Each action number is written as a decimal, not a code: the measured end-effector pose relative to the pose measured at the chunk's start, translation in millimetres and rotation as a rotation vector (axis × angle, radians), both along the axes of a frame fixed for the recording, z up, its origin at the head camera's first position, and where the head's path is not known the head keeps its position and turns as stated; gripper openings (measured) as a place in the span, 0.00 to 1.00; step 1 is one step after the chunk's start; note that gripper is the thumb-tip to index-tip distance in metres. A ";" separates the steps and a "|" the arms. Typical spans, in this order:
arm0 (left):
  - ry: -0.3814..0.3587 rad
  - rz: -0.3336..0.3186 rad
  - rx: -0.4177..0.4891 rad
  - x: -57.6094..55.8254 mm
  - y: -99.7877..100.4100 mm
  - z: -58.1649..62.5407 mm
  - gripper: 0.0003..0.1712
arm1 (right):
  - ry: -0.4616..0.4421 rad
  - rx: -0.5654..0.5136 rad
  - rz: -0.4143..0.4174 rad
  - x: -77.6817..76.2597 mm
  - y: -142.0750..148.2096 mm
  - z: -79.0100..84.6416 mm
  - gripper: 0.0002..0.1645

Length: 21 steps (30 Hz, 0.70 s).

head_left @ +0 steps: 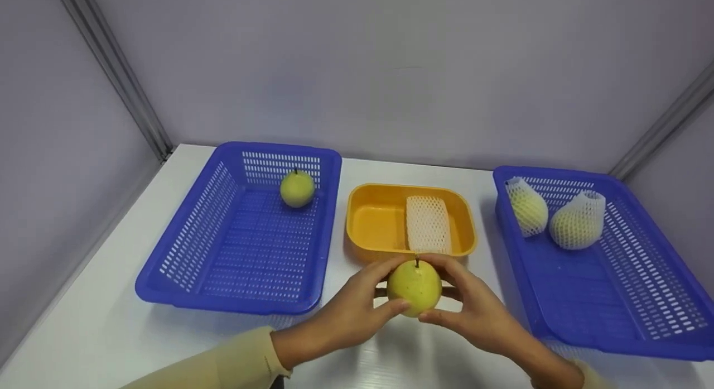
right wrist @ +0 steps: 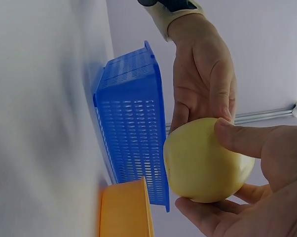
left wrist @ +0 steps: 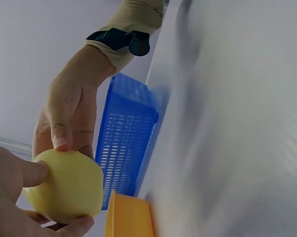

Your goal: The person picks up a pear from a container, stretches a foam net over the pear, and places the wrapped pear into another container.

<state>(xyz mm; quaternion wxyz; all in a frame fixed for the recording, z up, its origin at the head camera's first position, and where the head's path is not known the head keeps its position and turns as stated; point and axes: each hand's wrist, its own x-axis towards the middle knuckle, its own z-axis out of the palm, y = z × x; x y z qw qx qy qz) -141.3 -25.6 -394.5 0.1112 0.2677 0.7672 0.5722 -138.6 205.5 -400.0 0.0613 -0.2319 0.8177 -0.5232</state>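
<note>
A round yellow-green pear [head_left: 414, 288] with a short dark stem is held up above the table, in front of the orange bin. From its left side my left hand [head_left: 357, 308] grips it, thumb low on the near face. My right hand [head_left: 474, 308] grips the opposite side, its thumb also near the bottom. Both wrist views show the pear [left wrist: 67, 186] between the thumbs and fingers of the two hands. A white foam net sleeve [head_left: 428, 224] lies in the orange bin [head_left: 371, 224], just beyond the hands.
On the left stands a blue basket [head_left: 329, 249] with one bare pear [head_left: 297, 189]. The blue basket [head_left: 530, 299] on the right holds two pears in foam nets [head_left: 577, 221], [head_left: 527, 207]. Pale wall panels [head_left: 390, 87] enclose the white table [head_left: 385, 366].
</note>
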 end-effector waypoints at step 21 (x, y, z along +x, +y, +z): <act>-0.143 0.064 0.029 -2.8 15.2 -64.2 0.35 | -0.080 0.082 0.018 -8.2 5.7 -52.2 0.43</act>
